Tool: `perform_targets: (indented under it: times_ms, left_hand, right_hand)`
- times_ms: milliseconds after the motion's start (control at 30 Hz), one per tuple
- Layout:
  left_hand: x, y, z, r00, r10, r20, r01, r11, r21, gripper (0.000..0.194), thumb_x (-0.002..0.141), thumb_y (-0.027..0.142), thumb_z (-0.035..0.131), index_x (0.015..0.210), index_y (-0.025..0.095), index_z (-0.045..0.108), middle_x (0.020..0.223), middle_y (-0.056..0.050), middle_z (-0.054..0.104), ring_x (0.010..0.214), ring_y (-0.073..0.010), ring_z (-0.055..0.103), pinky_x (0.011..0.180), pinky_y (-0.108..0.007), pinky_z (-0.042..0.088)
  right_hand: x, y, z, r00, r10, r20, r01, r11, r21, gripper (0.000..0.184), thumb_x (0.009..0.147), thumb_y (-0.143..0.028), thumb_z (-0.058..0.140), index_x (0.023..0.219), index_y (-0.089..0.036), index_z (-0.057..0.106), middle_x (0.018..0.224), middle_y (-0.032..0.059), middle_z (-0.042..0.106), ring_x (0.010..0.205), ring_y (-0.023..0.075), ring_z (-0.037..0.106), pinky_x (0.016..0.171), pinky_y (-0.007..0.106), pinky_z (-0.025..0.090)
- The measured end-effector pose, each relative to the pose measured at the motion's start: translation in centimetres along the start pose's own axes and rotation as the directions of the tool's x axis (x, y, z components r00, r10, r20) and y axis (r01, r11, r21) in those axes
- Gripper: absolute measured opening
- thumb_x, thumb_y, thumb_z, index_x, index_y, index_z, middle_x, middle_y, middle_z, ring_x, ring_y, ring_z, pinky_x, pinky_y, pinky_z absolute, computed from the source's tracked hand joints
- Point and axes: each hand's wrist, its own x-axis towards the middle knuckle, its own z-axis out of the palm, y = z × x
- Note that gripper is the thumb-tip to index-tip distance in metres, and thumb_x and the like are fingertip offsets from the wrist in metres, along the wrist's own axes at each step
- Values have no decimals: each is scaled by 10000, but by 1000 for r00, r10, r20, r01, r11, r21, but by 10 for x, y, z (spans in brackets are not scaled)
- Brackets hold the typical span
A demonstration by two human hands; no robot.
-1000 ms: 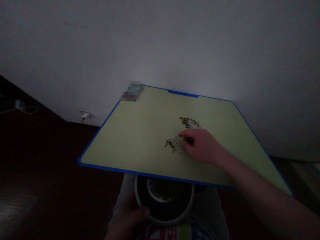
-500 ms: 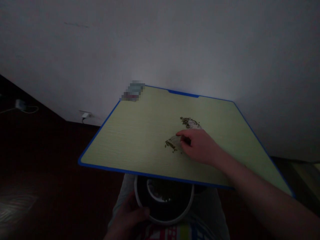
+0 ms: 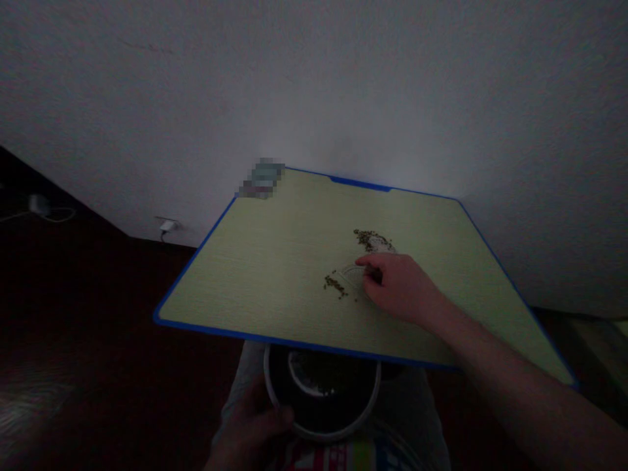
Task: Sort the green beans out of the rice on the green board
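My right hand [image 3: 400, 284] is over the board, fingers curled in a pinch on a thin, translucent piece with a curved edge [image 3: 352, 273]; its exact kind is unclear. Left of that piece lies a small scatter of little dark green-brown beans or seeds [image 3: 335, 284]. Behind the hand is a larger dark pile [image 3: 366, 239], bordering a patch of pale grains [image 3: 381, 244]. At the lap, my left hand [image 3: 260, 422] grips the rim of a round dark bowl with a light rim [image 3: 333, 437], thumb over the edge. Small greenish pieces [image 3: 326, 373] lie inside it.
The pale board with a blue edge [image 3: 275, 242] stands against a grey wall [image 3: 314, 85]. A blurred-out flat item [image 3: 262, 178] sits at its far left corner. A white plug [image 3: 168, 226] is in the wall at left. The room is dim.
My right hand has shifted slightly right with the translucent piece, away from the small scatter of beans or seeds. My left hand and the bowl have stayed put.
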Motion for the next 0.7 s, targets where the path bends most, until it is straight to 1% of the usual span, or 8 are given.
perform_targets:
  times_ms: [133, 333, 500, 600, 700]
  left_hand:
    - [-1, 1, 1, 1000, -24, 7, 24, 1000, 9, 665, 554, 81, 822, 1183, 161, 622, 1032, -170, 774, 986, -371, 699, 836, -430, 571]
    - [-2, 2, 2, 1000, -10, -4, 10, 1000, 3, 701, 559, 70, 821, 1214, 191, 602, 1052, -155, 771, 998, -359, 698, 854, -441, 562]
    - [-2, 3, 3, 1000, 5, -10, -5, 1000, 8, 635, 541, 93, 830, 1147, 175, 658, 1086, -172, 759, 1013, -379, 688, 883, -465, 545]
    - [-2, 3, 4, 1000, 2, -23, -3, 1000, -16, 607, 528, 80, 831, 1109, 179, 684, 1059, -163, 770, 1006, -378, 691, 908, -474, 531]
    - [-2, 2, 4, 1000, -5, -21, 5, 1000, -22, 587, 538, 63, 821, 1098, 184, 692, 1031, -155, 779, 994, -371, 697, 909, -474, 532]
  right_hand:
    - [-3, 4, -2, 999, 31, -11, -31, 1000, -3, 362, 789, -164, 497, 1083, -131, 704, 761, 56, 721, 659, 175, 643, 658, 292, 470]
    - [-3, -3, 2, 1000, -15, -4, 15, 999, 32, 358, 790, -171, 506, 1088, -140, 703, 758, 50, 721, 648, 166, 639, 639, 282, 465]
    - [3, -4, 5, 999, -23, -27, 23, 1000, -2, 369, 780, -160, 504, 1090, -124, 702, 748, 58, 716, 659, 177, 636, 659, 293, 465]
    - [5, 0, 4, 999, 3, -36, -4, 1000, -19, 361, 775, -158, 504, 1072, -133, 707, 758, 58, 719, 670, 183, 640, 664, 297, 465]
    - [5, 7, 2, 998, 42, -42, -44, 998, -39, 353, 778, -163, 502, 1062, -140, 708, 735, 51, 714, 639, 180, 633, 638, 293, 457]
